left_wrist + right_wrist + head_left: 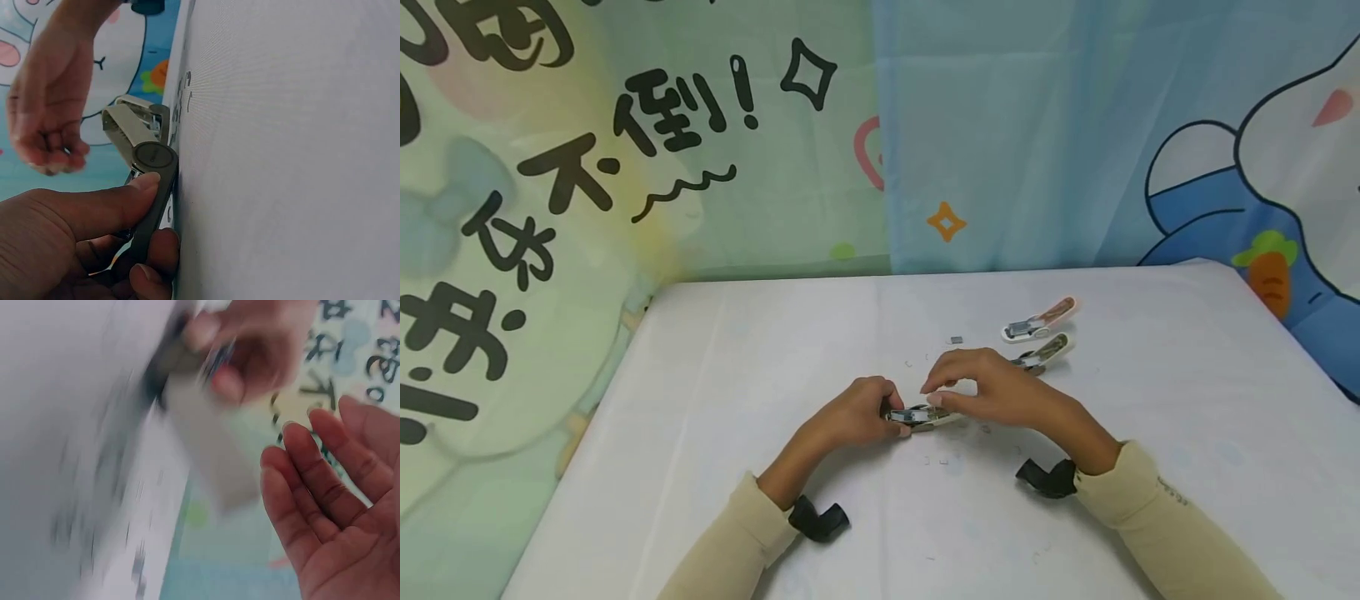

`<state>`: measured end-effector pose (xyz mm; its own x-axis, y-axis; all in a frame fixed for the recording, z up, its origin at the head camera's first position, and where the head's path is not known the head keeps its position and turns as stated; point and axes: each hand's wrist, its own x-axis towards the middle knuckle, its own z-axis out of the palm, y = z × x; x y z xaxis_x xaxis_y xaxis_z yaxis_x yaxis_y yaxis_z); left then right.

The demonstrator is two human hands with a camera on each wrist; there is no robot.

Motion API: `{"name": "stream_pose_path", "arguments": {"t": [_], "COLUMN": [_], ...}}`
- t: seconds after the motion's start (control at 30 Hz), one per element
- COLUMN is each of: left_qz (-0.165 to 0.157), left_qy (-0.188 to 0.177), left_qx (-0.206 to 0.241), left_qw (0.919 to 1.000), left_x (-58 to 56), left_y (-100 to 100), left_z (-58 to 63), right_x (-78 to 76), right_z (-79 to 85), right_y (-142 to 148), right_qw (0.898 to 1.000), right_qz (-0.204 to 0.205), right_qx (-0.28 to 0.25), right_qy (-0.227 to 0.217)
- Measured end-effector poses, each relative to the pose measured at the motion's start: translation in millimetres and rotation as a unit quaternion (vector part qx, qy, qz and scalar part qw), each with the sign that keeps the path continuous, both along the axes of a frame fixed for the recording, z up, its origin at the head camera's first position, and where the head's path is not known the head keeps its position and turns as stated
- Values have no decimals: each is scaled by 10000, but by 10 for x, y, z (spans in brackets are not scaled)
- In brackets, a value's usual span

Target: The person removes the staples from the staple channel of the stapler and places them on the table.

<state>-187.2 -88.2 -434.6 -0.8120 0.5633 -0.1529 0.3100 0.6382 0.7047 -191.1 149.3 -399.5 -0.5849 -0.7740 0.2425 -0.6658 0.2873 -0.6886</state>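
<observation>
My left hand (859,413) grips the near end of a small stapler (934,414) just above the white table. In the left wrist view, the thumb lies on its dark grey side and the fingers curl underneath. The pale handle (128,125) is raised at an angle from the body. My right hand (992,388) hovers just beside the stapler. The right wrist view shows its fingers (319,465) loosely bent and apart from the stapler, with no object visible in the palm. The stapler is blurred in that view.
Two more staplers lie at the back right: one with a pink-orange handle (1058,311), one pale (1051,350) and partly behind my right hand. A small grey staple strip (955,340) sits nearby. Tiny loose staples dot the tablecloth (760,350). A printed curtain (1000,125) hangs behind.
</observation>
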Motion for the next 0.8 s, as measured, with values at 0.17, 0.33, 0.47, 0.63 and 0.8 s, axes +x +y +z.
{"name": "stream_pose_path", "arguments": {"t": [0.17,0.33,0.47,0.63,0.8], "left_qz": [-33,-75,-67,-76,-109], "left_qy": [49,55,69,69,101], "left_qx": [-17,35,-31,-70,-48], "left_qw": [10000,10000,9999,9999,9999], "left_x": [5,9,6,5,2], "left_y": [-8,1,7,4,-1], "left_z": [6,12,11,16,1], "right_x": [82,116,124,125,115], "right_z": [-47,-94,-134,-150,-151], "right_y": [-173,-262,-298,-302,-292], "right_qw": [9990,9965,9911,9923,9956], "right_qz": [222,-74,-148,-146,-254], "right_qx": [53,819,1211,1197,872], "right_qy": [-373,157,530,289,-218]}}
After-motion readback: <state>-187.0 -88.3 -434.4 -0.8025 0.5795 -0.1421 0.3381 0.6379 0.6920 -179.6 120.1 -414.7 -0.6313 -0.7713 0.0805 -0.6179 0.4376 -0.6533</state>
